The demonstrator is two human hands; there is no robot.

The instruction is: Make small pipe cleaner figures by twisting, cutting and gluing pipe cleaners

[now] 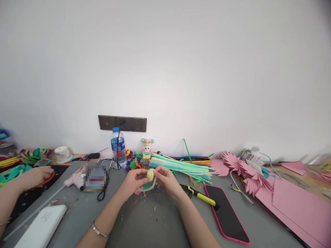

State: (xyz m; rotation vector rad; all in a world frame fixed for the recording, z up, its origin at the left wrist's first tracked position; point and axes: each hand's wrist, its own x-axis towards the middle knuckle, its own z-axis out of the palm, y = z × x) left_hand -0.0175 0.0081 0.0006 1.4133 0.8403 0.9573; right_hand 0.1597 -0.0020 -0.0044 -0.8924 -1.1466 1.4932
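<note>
Over the grey mat, my left hand [133,183] pinches a small pale-yellow fuzzy ball [150,174], which looks wound from pipe cleaner. A pale-green pipe cleaner [147,189] curves in a loop below and around the ball. My right hand [166,181] has its thumb and fingers closed on this pipe cleaner at the ball's right side. The fingers partly hide where the two pieces meet. Behind my hands lies a bundle of pale-green and yellow pipe cleaners [181,166]. Small pink and teal scraps show below the loop.
Yellow-handled pliers [203,197] touch a phone with a pink rim [229,217] at right. Pink paper [297,203] covers the far right. A water bottle [114,144], figurine [146,150], pink glue gun [74,179] and white case [42,225] stand or lie around. Another person's hand [42,177] holds something red at left.
</note>
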